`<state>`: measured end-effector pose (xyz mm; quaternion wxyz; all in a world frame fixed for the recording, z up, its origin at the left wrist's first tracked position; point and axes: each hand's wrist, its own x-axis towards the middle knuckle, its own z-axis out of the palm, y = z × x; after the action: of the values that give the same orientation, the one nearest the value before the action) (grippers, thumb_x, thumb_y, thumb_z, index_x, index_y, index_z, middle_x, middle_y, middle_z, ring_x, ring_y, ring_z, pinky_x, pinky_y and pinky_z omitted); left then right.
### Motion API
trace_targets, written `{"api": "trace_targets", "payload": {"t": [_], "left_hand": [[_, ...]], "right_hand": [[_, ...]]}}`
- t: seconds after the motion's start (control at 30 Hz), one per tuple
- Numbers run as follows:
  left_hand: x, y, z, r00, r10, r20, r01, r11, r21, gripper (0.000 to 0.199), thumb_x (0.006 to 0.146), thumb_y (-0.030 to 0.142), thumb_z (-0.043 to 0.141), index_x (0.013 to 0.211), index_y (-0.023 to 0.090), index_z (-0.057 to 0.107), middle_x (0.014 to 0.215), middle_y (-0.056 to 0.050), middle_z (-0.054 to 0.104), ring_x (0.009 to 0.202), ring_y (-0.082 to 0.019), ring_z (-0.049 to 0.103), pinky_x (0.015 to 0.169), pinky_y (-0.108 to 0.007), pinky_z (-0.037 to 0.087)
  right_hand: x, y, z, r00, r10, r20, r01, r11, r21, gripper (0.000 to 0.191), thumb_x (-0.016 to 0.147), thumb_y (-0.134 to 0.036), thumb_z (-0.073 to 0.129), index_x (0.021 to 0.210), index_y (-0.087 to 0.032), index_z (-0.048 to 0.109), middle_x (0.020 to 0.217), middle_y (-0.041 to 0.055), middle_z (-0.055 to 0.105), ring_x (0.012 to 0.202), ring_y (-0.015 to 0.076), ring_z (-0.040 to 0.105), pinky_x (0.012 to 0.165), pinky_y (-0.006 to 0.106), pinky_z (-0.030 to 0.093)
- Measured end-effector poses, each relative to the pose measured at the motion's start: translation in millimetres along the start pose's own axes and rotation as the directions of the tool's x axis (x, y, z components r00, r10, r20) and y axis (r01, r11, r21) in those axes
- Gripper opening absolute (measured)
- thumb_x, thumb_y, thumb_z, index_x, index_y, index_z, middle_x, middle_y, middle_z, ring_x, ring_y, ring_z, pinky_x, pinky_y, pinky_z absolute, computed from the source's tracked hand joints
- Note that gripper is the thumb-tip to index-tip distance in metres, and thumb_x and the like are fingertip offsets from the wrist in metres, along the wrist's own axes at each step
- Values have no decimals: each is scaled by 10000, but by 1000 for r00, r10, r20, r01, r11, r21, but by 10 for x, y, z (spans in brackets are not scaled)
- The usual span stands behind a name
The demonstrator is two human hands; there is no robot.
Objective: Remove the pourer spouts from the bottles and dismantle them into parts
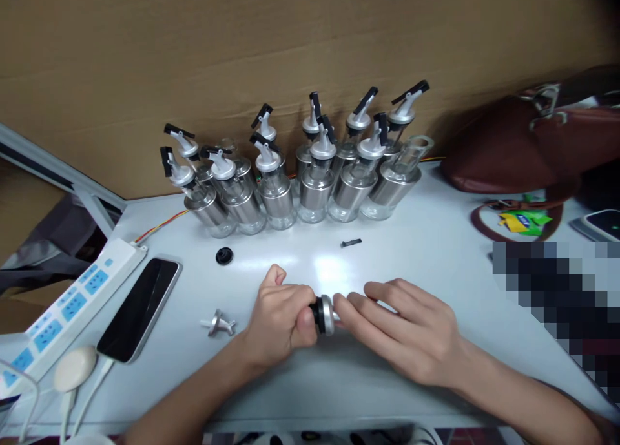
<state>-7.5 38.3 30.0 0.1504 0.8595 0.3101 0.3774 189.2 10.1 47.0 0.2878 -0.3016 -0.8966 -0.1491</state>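
Near the front of the table my left hand point(283, 316) is closed around the black end of a pour spout point(327, 314) with a silver collar. The fingers of my right hand point(411, 332) close on the spout's other end and hide most of it. Left of my hands lies a loose silver spout top point(219, 323). Beyond it rests a round black stopper point(224, 256). A small black lever point(351, 242) lies between my hands and the bottles. Several glass-and-steel bottles point(316, 190) with lever spouts stand behind. The rightmost front bottle point(394, 180) has an open glass neck.
A white power strip point(72, 309), a phone point(140, 309) and a cream round charger point(75, 367) with cables lie at the left. A brown leather bag point(523, 141) and a green-yellow packet point(526, 223) are at the right. A cardboard wall point(290, 44) stands behind the bottles.
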Motion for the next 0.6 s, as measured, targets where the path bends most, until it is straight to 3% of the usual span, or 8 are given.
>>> {"api": "trace_targets", "payload": {"t": [0.13, 0.27, 0.43, 0.6], "left_hand": [[-2, 11, 15, 998, -55, 18, 56, 997, -50, 447, 1008, 354, 126, 598, 215, 238, 462, 68, 291, 451, -113, 229, 558, -301, 311], [-12, -20, 13, 998, -63, 2, 63, 996, -67, 454, 1009, 356, 130, 594, 214, 249, 455, 68, 304, 453, -113, 233, 557, -299, 317], [-17, -64, -17, 1000, 12, -14, -13, 999, -51, 429, 1005, 347, 174, 655, 208, 379, 486, 68, 432, 457, -107, 273, 608, -312, 329], [3, -100, -47, 991, 134, -11, -134, 991, -10, 383, 998, 313, 217, 697, 202, 425, 499, 67, 492, 440, -91, 345, 645, -301, 364]], "right_hand": [[-28, 31, 1, 998, -45, -48, 42, 997, -72, 212, 917, -77, 479, 1010, -173, 644, 754, 18, 711, 772, 160, 570, 624, 324, 365], [-30, 18, 30, 998, 11, -54, -14, 998, -61, 168, 909, -129, 539, 998, -233, 637, 750, -23, 723, 766, 144, 607, 615, 330, 333], [20, -27, 22, 984, 176, -15, -173, 975, 141, 125, 939, -187, 499, 971, -151, 614, 634, -10, 656, 615, 135, 555, 619, 344, 266], [74, -25, -21, 945, 293, 149, -328, 840, 432, 202, 946, -197, 440, 868, -150, 621, 583, -28, 576, 530, 101, 472, 651, 316, 275]]}}
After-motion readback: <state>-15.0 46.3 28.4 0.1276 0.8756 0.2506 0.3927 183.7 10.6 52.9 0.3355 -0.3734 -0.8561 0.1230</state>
